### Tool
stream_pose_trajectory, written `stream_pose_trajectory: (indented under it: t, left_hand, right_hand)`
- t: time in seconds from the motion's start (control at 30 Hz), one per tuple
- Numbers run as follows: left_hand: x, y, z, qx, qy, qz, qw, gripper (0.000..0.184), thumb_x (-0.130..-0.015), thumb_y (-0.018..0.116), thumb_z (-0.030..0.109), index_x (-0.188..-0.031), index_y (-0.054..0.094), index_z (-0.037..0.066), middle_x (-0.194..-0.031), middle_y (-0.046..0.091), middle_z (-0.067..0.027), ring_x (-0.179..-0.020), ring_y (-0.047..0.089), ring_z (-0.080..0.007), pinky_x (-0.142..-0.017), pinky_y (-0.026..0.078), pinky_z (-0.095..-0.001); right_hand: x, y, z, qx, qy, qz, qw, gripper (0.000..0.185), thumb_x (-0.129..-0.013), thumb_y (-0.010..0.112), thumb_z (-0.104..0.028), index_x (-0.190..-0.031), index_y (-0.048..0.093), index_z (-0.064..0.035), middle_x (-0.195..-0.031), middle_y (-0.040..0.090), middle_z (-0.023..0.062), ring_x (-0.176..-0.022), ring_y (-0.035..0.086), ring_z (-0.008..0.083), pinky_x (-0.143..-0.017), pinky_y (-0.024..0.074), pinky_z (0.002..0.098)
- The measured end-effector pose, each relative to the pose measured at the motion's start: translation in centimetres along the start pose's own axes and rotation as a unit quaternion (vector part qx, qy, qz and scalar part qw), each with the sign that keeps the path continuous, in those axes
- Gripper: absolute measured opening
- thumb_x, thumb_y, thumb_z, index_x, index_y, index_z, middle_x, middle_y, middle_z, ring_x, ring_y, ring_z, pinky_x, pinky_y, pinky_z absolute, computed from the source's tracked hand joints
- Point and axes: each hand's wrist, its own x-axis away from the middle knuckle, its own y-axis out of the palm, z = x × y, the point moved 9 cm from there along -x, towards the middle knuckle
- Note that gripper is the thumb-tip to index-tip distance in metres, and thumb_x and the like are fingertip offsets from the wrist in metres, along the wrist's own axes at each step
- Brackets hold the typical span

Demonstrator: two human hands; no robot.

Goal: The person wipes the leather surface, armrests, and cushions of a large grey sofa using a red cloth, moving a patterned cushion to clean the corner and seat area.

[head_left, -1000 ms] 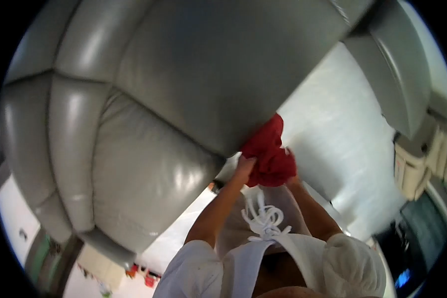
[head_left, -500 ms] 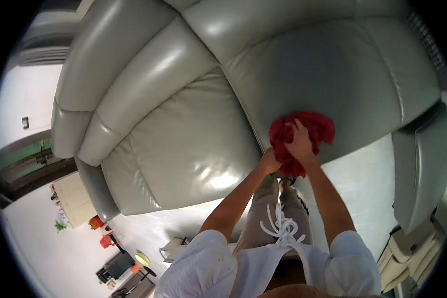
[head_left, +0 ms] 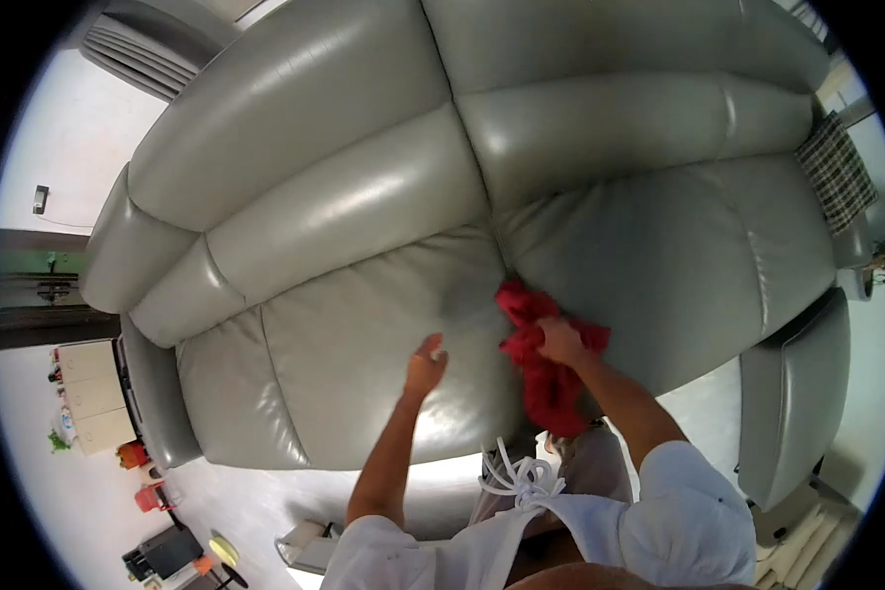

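A red cloth (head_left: 551, 393), bunched and creased, lies over the front of the grey leather sofa (head_left: 354, 334) near the seam between two seat cushions. My right hand (head_left: 561, 341) grips its middle, with one end trailing toward my legs and another pointing at the backrest. To the left, my left hand (head_left: 426, 366) is raised over the left seat cushion, free of the cloth. Its fingers are loosely bent and apart, with nothing in them. Whether it touches the leather I cannot tell.
A checked cushion (head_left: 836, 175) leans at the sofa's right end. A separate grey padded seat (head_left: 801, 393) stands at the right front. Beyond the left armrest are a pale cabinet (head_left: 93, 393) and a red stool (head_left: 151, 497) on the white floor.
My left hand has let go of the cloth and moved left. My right hand still holds the cloth, which is now more stretched out. The view has shifted, showing more backrest.
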Motion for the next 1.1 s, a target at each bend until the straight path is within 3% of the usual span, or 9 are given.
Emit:
stream_pose_trajectory:
  t: [0.2,0.33,0.5,0.6,0.77,0.93,1.0,1.07,1.1]
  left_hand:
    - [-8.6,-8.4,7.8,-0.004,0.088,0.11,0.99,0.034,-0.082,0.06,0.004,-0.116,0.055,0.001,-0.106,0.064,-0.0173,-0.095,0.063,-0.0313,-0.083,0.05,-0.033]
    - [-13.8,-7.6,11.8,0.039,0.085,0.075,0.993,0.033,-0.082,0.058,0.003,-0.114,0.056,0.003,-0.104,0.064,-0.0178,-0.089,0.064,-0.0321,-0.079,0.051,-0.0325]
    - [-19.1,-6.6,18.3,-0.053,0.233,0.088,0.967,0.031,-0.079,0.058,0.0,-0.11,0.057,0.004,-0.105,0.063,-0.0168,-0.092,0.06,-0.0345,-0.082,0.049,-0.0387]
    - [-23.0,-7.2,20.8,-0.095,0.309,0.106,0.94,0.03,-0.077,0.059,0.0,-0.107,0.059,0.004,-0.106,0.062,-0.0159,-0.097,0.058,-0.0352,-0.085,0.047,-0.0417]
    - [-32.0,-8.9,25.0,-0.169,0.325,0.206,0.907,0.025,-0.08,0.059,0.005,-0.104,0.06,0.003,-0.106,0.063,-0.0149,-0.096,0.059,-0.0338,-0.084,0.047,-0.0397]
    - [-37.1,-6.3,25.3,-0.256,0.33,0.225,0.88,0.027,-0.083,0.058,0.016,-0.107,0.061,0.003,-0.106,0.063,-0.0133,-0.1,0.058,-0.0316,-0.089,0.043,-0.0405]
    - [-36.8,-6.3,25.3,-0.224,0.342,0.249,0.878,0.029,-0.083,0.057,0.02,-0.108,0.062,0.005,-0.107,0.063,-0.0108,-0.105,0.055,-0.0289,-0.093,0.037,-0.0406]
    - [-36.4,-4.9,25.0,-0.319,0.316,0.214,0.867,0.045,-0.083,0.057,0.027,-0.124,0.052,0.008,-0.125,0.053,-0.0084,-0.118,0.045,-0.0256,-0.102,0.029,-0.0423]
    - [-36.4,-4.4,24.9,-0.353,0.303,0.198,0.863,0.05,-0.084,0.057,0.029,-0.128,0.049,0.009,-0.13,0.049,-0.0084,-0.123,0.041,-0.0255,-0.105,0.026,-0.0432]
  right_hand:
    - [-12.9,-26.2,-11.8,0.082,-0.193,0.301,0.93,0.054,-0.07,0.069,-0.021,-0.12,0.052,-0.0115,-0.132,0.045,0.0147,-0.119,0.043,0.037,-0.097,0.0415,0.0438]
    - [-19.9,-34.3,-20.5,0.112,-0.27,0.331,0.897,0.061,-0.072,0.068,-0.022,-0.127,0.045,-0.0137,-0.138,0.041,0.0125,-0.126,0.039,0.033,-0.097,0.0401,0.0487]
    - [-30.7,-26.7,-18.1,0.158,-0.111,0.209,0.959,0.063,-0.079,0.058,-0.021,-0.136,0.031,-0.0146,-0.146,0.032,0.0101,-0.128,0.039,0.0271,-0.098,0.0391,0.048]
    - [-31.3,-26.3,-17.6,0.153,-0.095,0.128,0.975,0.057,-0.08,0.058,-0.021,-0.132,0.035,-0.0142,-0.145,0.033,0.0104,-0.128,0.04,0.0251,-0.095,0.0404,0.0498]
    - [-31.3,-26.5,-17.5,0.14,-0.14,0.203,0.959,0.051,-0.073,0.064,-0.016,-0.12,0.045,-0.0132,-0.124,0.053,0.0053,-0.115,0.051,0.0233,-0.087,0.0431,0.0512]
    - [-26.6,-25.1,-16.2,0.203,-0.233,0.301,0.902,0.036,-0.068,0.065,-0.018,-0.101,0.054,-0.0131,-0.102,0.056,0.0023,-0.102,0.055,0.0232,-0.076,0.0428,0.0497]
    - [-25.9,-20.6,-12.7,0.206,-0.185,0.094,0.956,0.037,-0.074,0.058,-0.019,-0.11,0.054,-0.0139,-0.119,0.052,0.0032,-0.113,0.049,0.0272,-0.086,0.0398,0.0532]
    - [-22.0,-20.1,-10.5,0.155,-0.29,0.255,0.909,0.042,-0.071,0.06,-0.021,-0.112,0.055,-0.0137,-0.121,0.053,0.004,-0.115,0.048,0.0284,-0.085,0.0414,0.0535]
    - [-21.2,-18.8,-8.3,0.161,-0.283,0.232,0.917,0.043,-0.072,0.06,-0.02,-0.114,0.055,-0.0132,-0.117,0.055,0.0063,-0.111,0.05,0.0299,-0.086,0.0422,0.0522]
